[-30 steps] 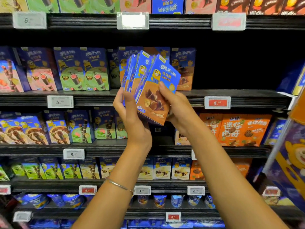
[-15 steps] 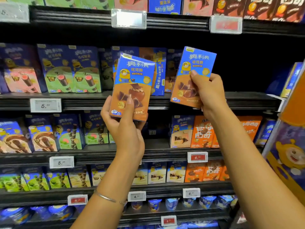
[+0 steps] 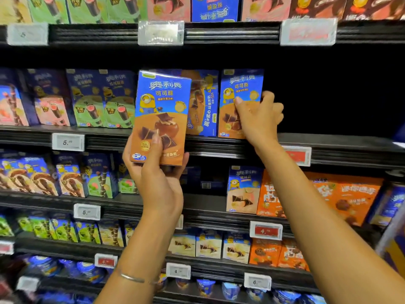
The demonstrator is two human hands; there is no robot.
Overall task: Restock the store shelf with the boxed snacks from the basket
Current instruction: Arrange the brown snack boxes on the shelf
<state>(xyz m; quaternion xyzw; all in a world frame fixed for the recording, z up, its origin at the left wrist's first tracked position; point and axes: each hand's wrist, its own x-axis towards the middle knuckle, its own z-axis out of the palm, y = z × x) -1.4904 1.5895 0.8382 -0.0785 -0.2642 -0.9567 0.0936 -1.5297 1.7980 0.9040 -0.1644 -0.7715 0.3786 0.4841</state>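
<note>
My left hand [image 3: 156, 174] grips a blue and brown snack box [image 3: 161, 113] from below, holding it upright in front of the second shelf [image 3: 328, 142]. My right hand [image 3: 258, 119] grips a second box of the same kind [image 3: 240, 88], which stands upright at the shelf's front edge. Between the two boxes, a box [image 3: 205, 106] of the same blue and brown stands on the shelf, turned sideways. The basket is out of view.
To the right of my right hand the second shelf is a dark gap [image 3: 339, 95]. Pink and green snack boxes [image 3: 87, 99] fill its left part. Price tags [image 3: 68, 141] hang on the shelf edges. Lower shelves hold orange boxes [image 3: 341, 196] and more snacks.
My right hand carried its box down and back onto the second shelf, where it now stands. My left hand kept its box in front of the shelf, slightly right of before.
</note>
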